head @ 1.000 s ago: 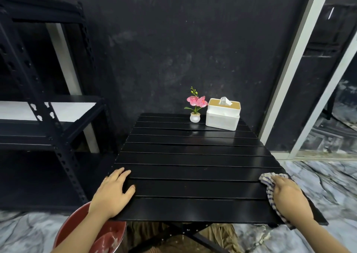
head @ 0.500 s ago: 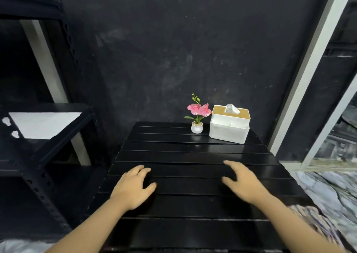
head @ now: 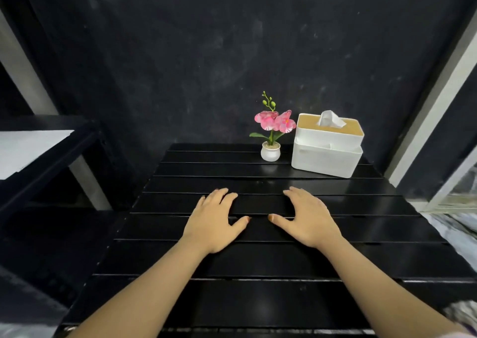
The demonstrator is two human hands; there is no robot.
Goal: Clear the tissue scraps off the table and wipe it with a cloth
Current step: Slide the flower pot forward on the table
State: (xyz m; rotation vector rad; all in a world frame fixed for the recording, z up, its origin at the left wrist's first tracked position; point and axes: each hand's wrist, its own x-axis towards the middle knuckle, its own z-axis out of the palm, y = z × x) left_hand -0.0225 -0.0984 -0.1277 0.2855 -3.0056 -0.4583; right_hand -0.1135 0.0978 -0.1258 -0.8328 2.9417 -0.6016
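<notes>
While flat and empty on the table (head: 387,250), both hands, cloth (head: 462,312) right of them.

blurred cloth (head: 463,312) cut off at the lower right edge.

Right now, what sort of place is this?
Probably a staged indoor corner, not a lived-in room: a black slatted table against a dark wall, dressed only with a potted orchid and a tissue box.
</notes>
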